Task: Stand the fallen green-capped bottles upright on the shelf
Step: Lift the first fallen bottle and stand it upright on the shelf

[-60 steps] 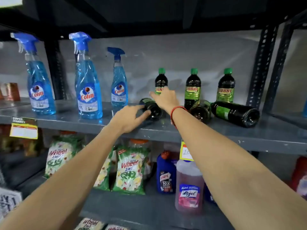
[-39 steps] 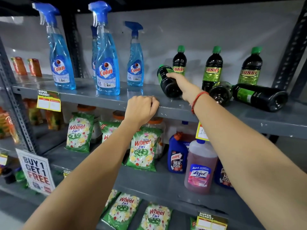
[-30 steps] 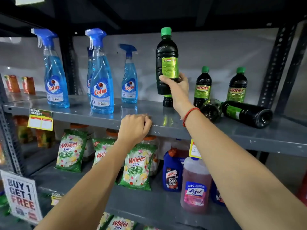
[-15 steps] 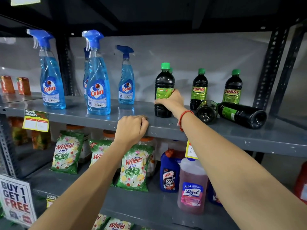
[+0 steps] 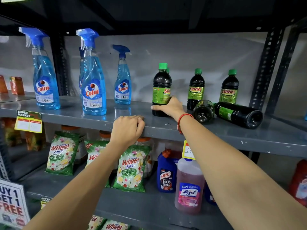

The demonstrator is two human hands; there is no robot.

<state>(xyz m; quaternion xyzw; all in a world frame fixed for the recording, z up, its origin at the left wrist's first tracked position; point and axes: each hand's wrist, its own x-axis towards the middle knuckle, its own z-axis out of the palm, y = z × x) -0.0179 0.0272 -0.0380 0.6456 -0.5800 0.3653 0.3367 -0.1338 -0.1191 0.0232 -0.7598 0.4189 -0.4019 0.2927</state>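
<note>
A dark green-capped bottle stands upright on the grey shelf, with my right hand wrapped around its lower part. Just behind it another green cap peeks out. Two more green-capped bottles stand upright further back, one in the middle and one on the right. In front of those, two bottles lie on their sides: one with its base toward me, the other pointing right. My left hand curls over the shelf's front edge.
Several blue Colin spray bottles stand on the left of the same shelf. Green detergent packets, a blue Harpic bottle and a pink Lizol bottle fill the shelf below. Black perforated uprights frame the right side.
My right hand lifted a fallen bottle off the shelf, turned it cap up, and set it down standing. My left hand let go of it and moved to the shelf's edge.
</note>
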